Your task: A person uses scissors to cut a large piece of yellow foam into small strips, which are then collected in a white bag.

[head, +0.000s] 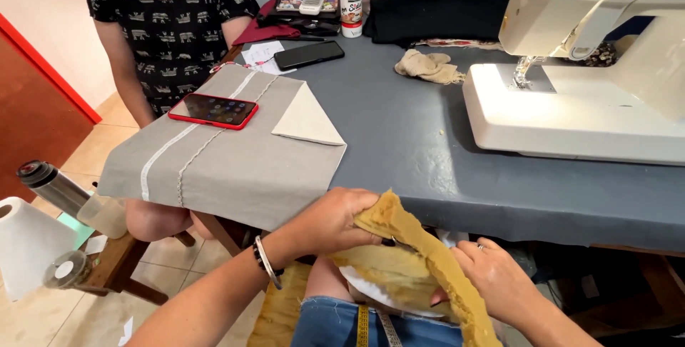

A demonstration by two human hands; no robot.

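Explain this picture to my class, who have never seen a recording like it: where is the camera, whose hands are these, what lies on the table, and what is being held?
The camera sits on a person's head and looks down, so the two bare arms at the bottom are that person's own. The left hand and the right hand both grip a piece of mustard-yellow fabric above the lap. In front is a grey table. On it stand a white sewing machine, a folded grey cloth with a red-cased phone on top, a black phone, a small beige rag and a white bottle. Another person sits at the far left corner.
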